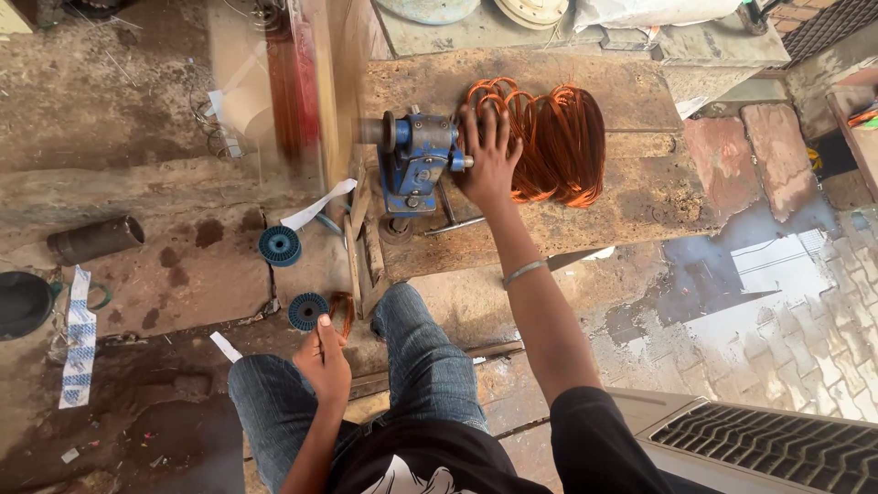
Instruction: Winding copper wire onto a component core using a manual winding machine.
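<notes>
My right hand (489, 155) lies flat with fingers spread against a bundle of copper wire coils (562, 142). The coils sit on the shaft of a blue winding machine (416, 165) on a worn wooden bench (631, 206). A metal bangle circles that wrist. My left hand (322, 359) is lower down by my knee, its fingers pinched on a thin strand of copper wire (341, 308). It is next to a blue spool (308, 311) standing on the ground. I sit with my jeans-clad knees under the bench.
A second blue spool (280, 245) and a dark metal pipe (94, 240) lie on the dirty floor at left. A black bowl (23, 304) and a strip of printed packets (79, 338) are further left. Wet paving (777, 274) and a grille (777, 444) are at right.
</notes>
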